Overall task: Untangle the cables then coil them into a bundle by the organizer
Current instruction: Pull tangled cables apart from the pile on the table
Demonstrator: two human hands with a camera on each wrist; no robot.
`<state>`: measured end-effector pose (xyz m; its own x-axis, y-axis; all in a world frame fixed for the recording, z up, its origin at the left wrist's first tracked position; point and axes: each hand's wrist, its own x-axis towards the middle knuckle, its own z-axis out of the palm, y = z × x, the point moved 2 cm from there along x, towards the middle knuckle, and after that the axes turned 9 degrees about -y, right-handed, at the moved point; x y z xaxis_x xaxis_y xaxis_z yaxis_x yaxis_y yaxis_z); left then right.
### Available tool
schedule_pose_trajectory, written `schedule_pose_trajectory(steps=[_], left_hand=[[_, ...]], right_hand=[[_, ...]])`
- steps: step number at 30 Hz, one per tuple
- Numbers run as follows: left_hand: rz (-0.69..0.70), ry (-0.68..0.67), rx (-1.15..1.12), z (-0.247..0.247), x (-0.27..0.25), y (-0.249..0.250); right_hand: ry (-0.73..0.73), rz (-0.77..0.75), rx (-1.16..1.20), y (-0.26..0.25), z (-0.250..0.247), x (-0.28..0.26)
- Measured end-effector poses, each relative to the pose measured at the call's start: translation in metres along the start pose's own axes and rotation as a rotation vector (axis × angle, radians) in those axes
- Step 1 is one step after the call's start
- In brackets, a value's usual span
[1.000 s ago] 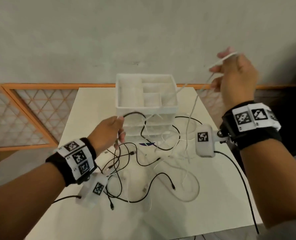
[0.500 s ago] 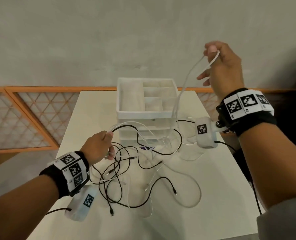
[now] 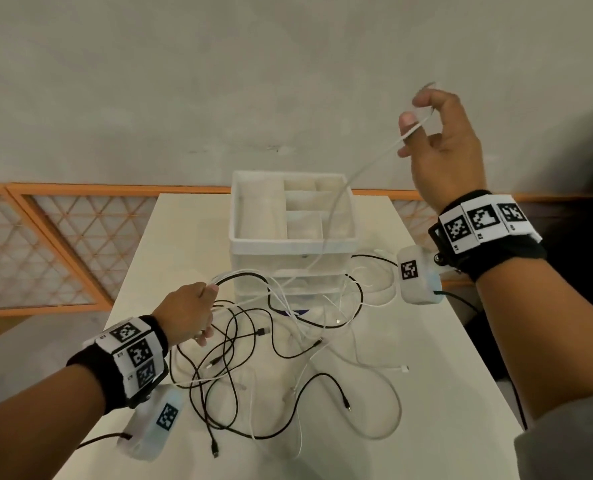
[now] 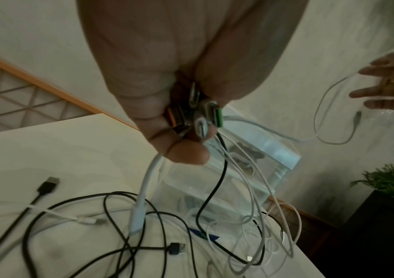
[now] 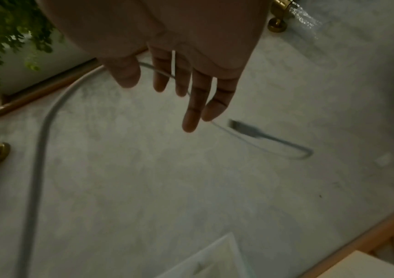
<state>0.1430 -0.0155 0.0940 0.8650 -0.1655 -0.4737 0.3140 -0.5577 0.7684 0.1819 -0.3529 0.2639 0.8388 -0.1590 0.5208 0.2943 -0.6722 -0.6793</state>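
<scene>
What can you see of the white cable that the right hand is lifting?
The white cable is thin, smooth and flexible. It runs across the extended fingers of the right hand, raised well above the table. In the right wrist view its loose end hangs past the fingertips, ending in a blurred plug. From the hand it drops in a slack curve in front of the organizer into the tangle of cables near the left hand.

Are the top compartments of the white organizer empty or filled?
Empty: the organizer compartments show only bare white floors in the head view; one raised white cable passes in front of them.
</scene>
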Motion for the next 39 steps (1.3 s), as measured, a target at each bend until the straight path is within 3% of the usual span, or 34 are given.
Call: schedule_pose_trajectory(steps=[3, 11, 16, 19, 23, 25, 27, 29, 31, 34, 39], left_hand=[[0.006, -0.020, -0.095, 0.006, -0.001, 0.010], [0.040, -0.082, -0.303, 0.017, -0.005, 0.030], [0.062, -0.083, -0.334, 0.022, -0.009, 0.038], [0.080, -0.095, -0.342, 0.023, -0.012, 0.040], [0.108, -0.107, -0.349, 0.020, -0.018, 0.042], [0.108, -0.122, -0.349, 0.022, -0.021, 0.044], [0.114, -0.152, -0.342, 0.026, -0.022, 0.049], [0.128, -0.188, -0.352, 0.031, -0.023, 0.052], [0.152, -0.219, -0.382, 0.036, -0.025, 0.055], [0.179, -0.244, -0.440, 0.038, -0.032, 0.058], [0.197, -0.347, -0.305, 0.036, -0.046, 0.049]], right_hand=[[-0.038, 0.016, 0.033, 0.002, 0.006, 0.009], [-0.223, 0.430, 0.135, 0.067, 0.023, 0.002], [-0.160, 0.402, 0.249, 0.072, 0.015, 0.009], [-0.167, 0.404, 0.115, 0.092, 0.016, -0.006], [-0.414, 0.605, -0.307, 0.112, 0.027, -0.056], [-0.350, 0.488, -0.306, 0.094, 0.034, -0.078], [-0.322, 0.244, -0.124, 0.052, 0.045, -0.098], [-0.521, -0.005, -0.036, 0.008, 0.063, -0.124], [-0.762, -0.152, -0.173, -0.014, 0.085, -0.149], [-0.851, -0.116, -0.250, -0.008, 0.102, -0.163], [-0.769, 0.060, -0.076, -0.004, 0.090, -0.149]])
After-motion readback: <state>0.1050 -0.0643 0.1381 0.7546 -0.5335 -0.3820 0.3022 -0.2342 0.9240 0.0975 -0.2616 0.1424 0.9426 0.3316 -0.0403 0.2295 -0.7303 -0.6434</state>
